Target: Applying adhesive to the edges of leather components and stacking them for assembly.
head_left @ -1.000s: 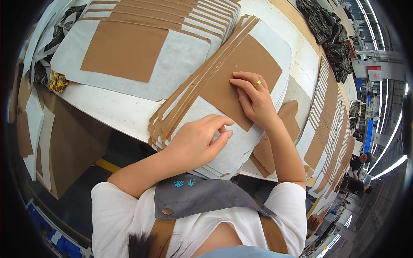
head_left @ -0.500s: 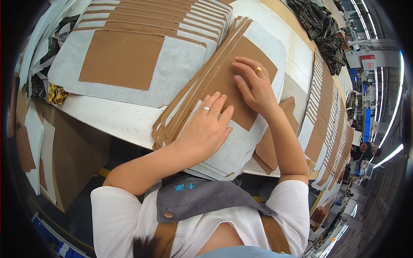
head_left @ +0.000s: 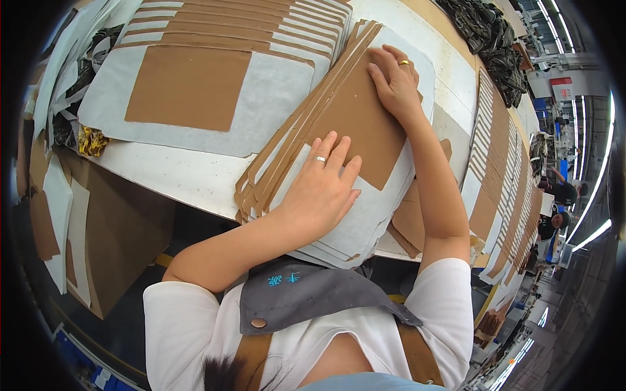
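My left hand (head_left: 323,189) lies flat with fingers spread on a white backing sheet (head_left: 365,221) topped by a brown rectangular panel (head_left: 362,124). A ring sits on one finger. My right hand (head_left: 393,81) presses flat on the far corner of the same brown panel, also with a ring. Left of the panel runs a fanned stack of narrow brown strips (head_left: 293,146), touching my left fingertips. Neither hand grips anything.
A second pile of white sheets with brown panels (head_left: 195,91) lies to the left on the white table (head_left: 176,173). More brown and white stacks (head_left: 499,156) run along the right. Dark patterned fabric (head_left: 479,29) sits at the far edge. Other people stand far right.
My left hand has opened from a loose curl to flat and slid forward onto the sheet. My right hand moved farther away along the brown panel. The view shifted closer to the table.
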{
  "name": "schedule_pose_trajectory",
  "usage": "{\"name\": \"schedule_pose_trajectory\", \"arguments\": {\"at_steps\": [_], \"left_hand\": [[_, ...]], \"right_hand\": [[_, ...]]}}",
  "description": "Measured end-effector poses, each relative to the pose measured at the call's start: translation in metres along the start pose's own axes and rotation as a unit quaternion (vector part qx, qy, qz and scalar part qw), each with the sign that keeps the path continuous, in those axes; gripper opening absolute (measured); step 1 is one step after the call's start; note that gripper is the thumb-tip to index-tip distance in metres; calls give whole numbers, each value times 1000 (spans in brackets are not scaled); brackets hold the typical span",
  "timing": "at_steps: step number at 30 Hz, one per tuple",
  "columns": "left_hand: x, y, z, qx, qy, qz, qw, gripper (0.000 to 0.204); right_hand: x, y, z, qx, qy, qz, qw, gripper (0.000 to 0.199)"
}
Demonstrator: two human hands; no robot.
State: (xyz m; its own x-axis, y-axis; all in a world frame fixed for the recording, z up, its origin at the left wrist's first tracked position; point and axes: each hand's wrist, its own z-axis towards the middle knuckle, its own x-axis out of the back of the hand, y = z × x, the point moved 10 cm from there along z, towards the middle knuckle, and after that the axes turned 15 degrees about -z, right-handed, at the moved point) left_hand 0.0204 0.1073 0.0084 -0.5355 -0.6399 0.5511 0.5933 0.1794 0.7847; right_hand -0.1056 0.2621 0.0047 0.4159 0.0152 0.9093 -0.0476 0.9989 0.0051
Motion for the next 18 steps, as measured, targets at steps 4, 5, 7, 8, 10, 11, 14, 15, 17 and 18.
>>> {"name": "schedule_pose_trajectory", "arguments": {"at_steps": [4, 5, 7, 8, 10, 11, 14, 15, 17, 18], "left_hand": [[-5, 1, 1, 1, -7, 19, 1000, 44], [-5, 1, 1, 1, -5, 21, 1000, 44], [-5, 0, 0, 1, -3, 26, 1000, 44], [-6, -1, 0, 4, -3, 25, 1000, 44], [-5, 0, 0, 5, -4, 26, 1000, 45], [-5, -2, 0, 11, -3, 24, 1000, 45], [-6, -3, 1, 17, -3, 28, 999, 46], [-6, -3, 2, 19, -2, 30, 999, 47], [-5, -3, 3, 23, -2, 28, 999, 46], [-4, -3, 3, 28, -2, 22, 999, 45]], "right_hand": [[13, 11, -9, -68, 3, 119, 991, 43], [20, 6, -15, -68, 2, 120, 990, 43], [25, -24, -27, 14, -45, 158, 986, 42], [30, -39, -35, 45, -70, 138, 987, 40], [33, -58, -47, 79, -93, 128, 984, 41], [31, -70, -53, 114, -118, 118, 979, 41], [20, -81, -66, 157, -167, 82, 970, 43], [15, -84, -70, 178, -182, 62, 965, 44], [13, -80, -69, 177, -188, 67, 964, 44], [12, -78, -68, 186, -178, 49, 965, 44]]}}
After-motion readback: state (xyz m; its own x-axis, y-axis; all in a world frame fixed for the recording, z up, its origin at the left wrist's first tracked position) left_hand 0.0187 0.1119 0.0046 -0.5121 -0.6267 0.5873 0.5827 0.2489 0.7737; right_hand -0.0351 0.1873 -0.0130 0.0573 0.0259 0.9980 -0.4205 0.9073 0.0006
